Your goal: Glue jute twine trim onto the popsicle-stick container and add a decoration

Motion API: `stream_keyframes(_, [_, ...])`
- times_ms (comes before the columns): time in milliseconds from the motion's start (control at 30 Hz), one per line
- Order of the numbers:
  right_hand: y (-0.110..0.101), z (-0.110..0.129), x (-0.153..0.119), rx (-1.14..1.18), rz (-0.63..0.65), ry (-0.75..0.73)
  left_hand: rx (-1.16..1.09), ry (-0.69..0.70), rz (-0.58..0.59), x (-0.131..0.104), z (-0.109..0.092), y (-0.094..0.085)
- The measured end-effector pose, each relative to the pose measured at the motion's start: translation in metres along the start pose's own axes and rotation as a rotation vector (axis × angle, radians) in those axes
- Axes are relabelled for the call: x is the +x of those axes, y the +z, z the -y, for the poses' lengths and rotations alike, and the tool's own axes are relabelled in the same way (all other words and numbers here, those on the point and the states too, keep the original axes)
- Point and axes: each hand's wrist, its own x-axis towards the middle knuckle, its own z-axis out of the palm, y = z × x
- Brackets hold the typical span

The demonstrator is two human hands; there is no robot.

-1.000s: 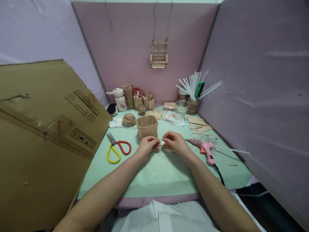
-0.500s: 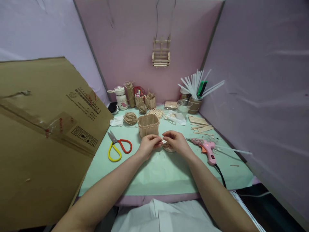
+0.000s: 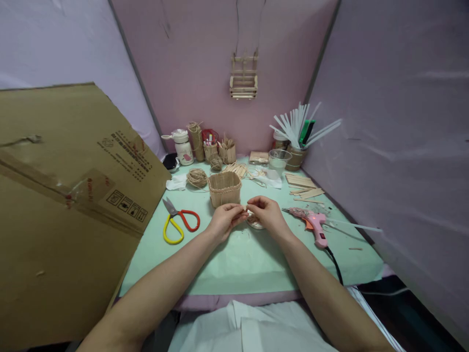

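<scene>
My left hand [image 3: 226, 221] and my right hand [image 3: 267, 215] meet in front of a square wooden basket [image 3: 224, 189], fingertips pinched close together. Something small and pale sits between them, too small to name. Under my right fingers lies a small round dish [image 3: 255, 223], partly covered by that hand. To the left rest scissors [image 3: 176, 220] with one yellow and one red handle. A pink glue gun [image 3: 314, 223] lies to the right with a clear stick in its back.
A large cardboard box [image 3: 73, 210] stands at the left. Along the back are a white bottle [image 3: 183, 148], a twine coil [image 3: 197, 178], craft sticks [image 3: 300, 182], a clear cup [image 3: 280, 161] and a pot of glue sticks [image 3: 296, 159]. A small wooden rack [image 3: 244, 85] hangs on the wall.
My fingertips have shifted slightly, and the small pale thing between them shows a little differently. The whole view has moved a little; the objects on the table stay in place.
</scene>
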Motion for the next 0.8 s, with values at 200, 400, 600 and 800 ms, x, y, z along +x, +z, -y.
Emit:
stream_keyframes(200, [0.0014,0.0001,-0.0012,0.053,-0.023,0.025,-0.009,-0.002,-0.005,-0.0001,-0.0004,0.0013])
stream_keyframes(400, [0.0020,0.0016,-0.0037,0.092,-0.025,0.033,0.001,-0.016,0.001,-0.0009,-0.0008,0.0021])
stream_keyframes(600, [0.0038,0.0014,-0.0060,0.104,-0.018,0.029,0.040,0.021,-0.025,-0.0023,-0.0002,0.0028])
stream_keyframes(800, [0.0019,0.0020,-0.0066,0.087,-0.020,-0.001,0.096,0.176,-0.087,0.0001,0.0021,0.0037])
